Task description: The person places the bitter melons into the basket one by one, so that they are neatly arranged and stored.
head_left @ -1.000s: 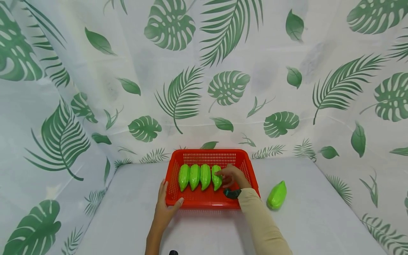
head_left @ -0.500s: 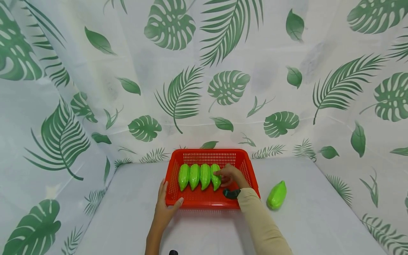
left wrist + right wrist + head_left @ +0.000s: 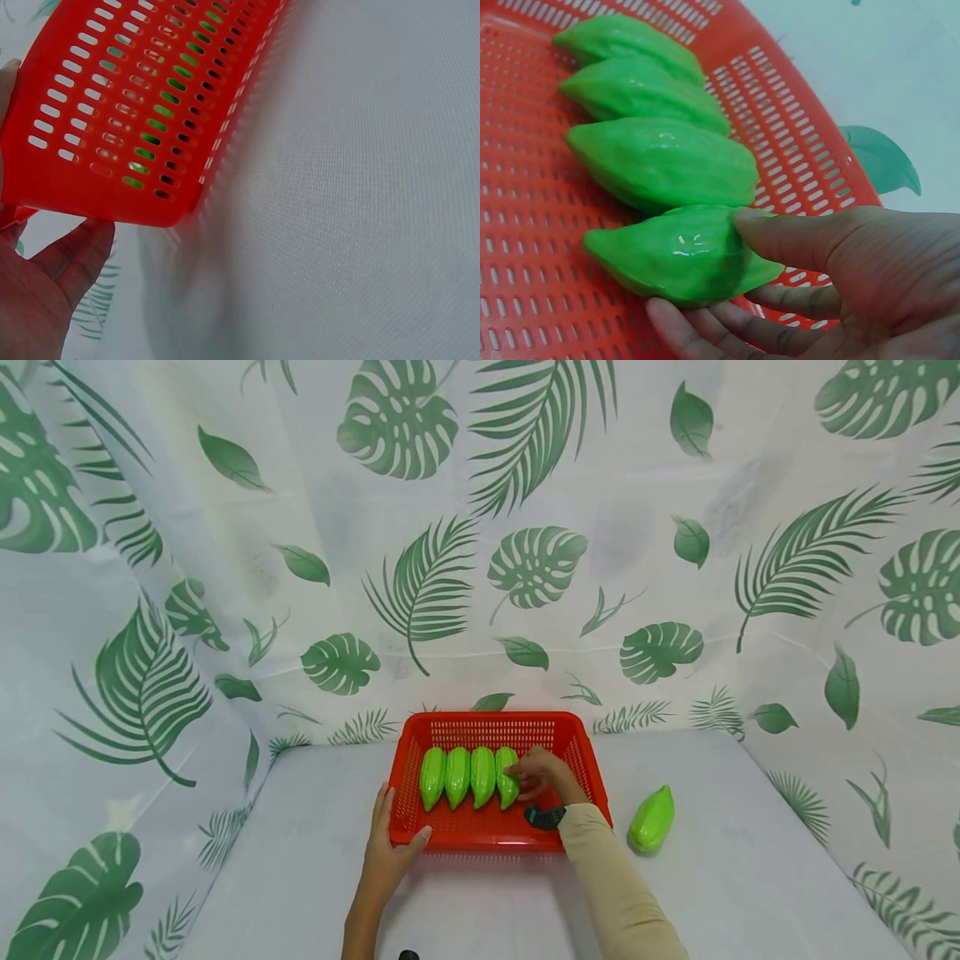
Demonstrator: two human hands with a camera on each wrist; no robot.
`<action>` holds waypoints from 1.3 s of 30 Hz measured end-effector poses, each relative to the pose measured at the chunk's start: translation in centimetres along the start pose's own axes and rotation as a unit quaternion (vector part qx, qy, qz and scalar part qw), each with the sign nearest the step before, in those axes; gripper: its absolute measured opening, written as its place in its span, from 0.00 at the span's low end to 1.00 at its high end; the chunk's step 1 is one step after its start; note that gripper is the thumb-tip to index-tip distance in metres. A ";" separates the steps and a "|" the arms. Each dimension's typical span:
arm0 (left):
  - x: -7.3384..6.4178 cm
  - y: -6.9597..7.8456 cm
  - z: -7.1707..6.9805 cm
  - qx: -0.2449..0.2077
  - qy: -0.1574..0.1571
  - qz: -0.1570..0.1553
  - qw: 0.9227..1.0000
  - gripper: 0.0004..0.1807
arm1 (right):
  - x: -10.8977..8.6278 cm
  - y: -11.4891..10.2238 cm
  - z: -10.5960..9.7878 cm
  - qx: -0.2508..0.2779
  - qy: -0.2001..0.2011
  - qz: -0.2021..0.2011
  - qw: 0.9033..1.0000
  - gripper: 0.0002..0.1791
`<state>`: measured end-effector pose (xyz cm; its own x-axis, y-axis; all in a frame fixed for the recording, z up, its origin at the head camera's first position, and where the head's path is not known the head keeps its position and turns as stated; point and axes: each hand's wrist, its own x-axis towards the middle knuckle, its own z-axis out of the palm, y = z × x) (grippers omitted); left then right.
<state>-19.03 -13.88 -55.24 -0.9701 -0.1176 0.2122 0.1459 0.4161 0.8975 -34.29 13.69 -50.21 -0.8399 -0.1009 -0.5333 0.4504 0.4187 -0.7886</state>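
Observation:
A red plastic basket with slotted walls stands on the white-covered table. Inside it, several glossy green ribbed fruits with pointed tips lie side by side. My right hand grips the rightmost fruit: the thumb lies on its upper side and the fingers are against its lower side. A narrow gap separates this fruit from its neighbour at the tip end. With thumb and fingers spread around the front-left corner, my left hand holds the basket; in the left wrist view its fingertips touch the rim.
Another green fruit lies on the table to the right of the basket, near my right sleeve. Behind the basket rises a white leaf-printed cloth backdrop. A small black object shows at the bottom edge.
The rightmost fruit has shifted slightly left toward the row, with my right hand on it. My left hand and the basket have stayed in place.

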 end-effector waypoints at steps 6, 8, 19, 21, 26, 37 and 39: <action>0.0 0.1 0.0 -0.002 0.000 0.001 1.000 0.52 | 0.2 -0.1 0.1 -0.005 0.001 0.000 1.000 0.11; 0.0 0.1 -0.1 -0.001 0.000 0.000 1.000 0.52 | 0.2 -0.1 0.0 -0.006 -0.001 0.000 1.000 0.11; -0.1 0.2 -0.1 0.004 -0.002 -0.005 1.000 0.51 | -0.3 -0.1 0.0 -0.002 0.002 -0.006 1.000 0.14; -0.1 0.2 -0.1 0.003 -0.002 -0.004 1.000 0.51 | -0.4 -0.1 0.0 -0.006 0.001 -0.007 1.000 0.13; -0.1 0.1 -0.1 0.001 -0.001 -0.004 1.000 0.51 | -0.5 -0.2 0.1 -0.021 -0.003 -0.012 1.000 0.11; 0.0 0.1 0.0 0.008 -0.002 -0.012 1.000 0.53 | -0.9 -0.4 0.2 -0.002 0.004 -0.002 1.000 0.13; 0.0 0.1 0.0 0.010 -0.001 -0.012 1.000 0.53 | -1.0 -0.4 0.2 -0.002 -0.002 -0.003 1.000 0.14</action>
<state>-18.98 -13.85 -55.13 -0.9739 -0.1251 0.1896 0.1189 0.4305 0.8947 -33.60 13.47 -49.45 -0.8418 -0.1063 -0.5292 0.4437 0.4221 -0.7905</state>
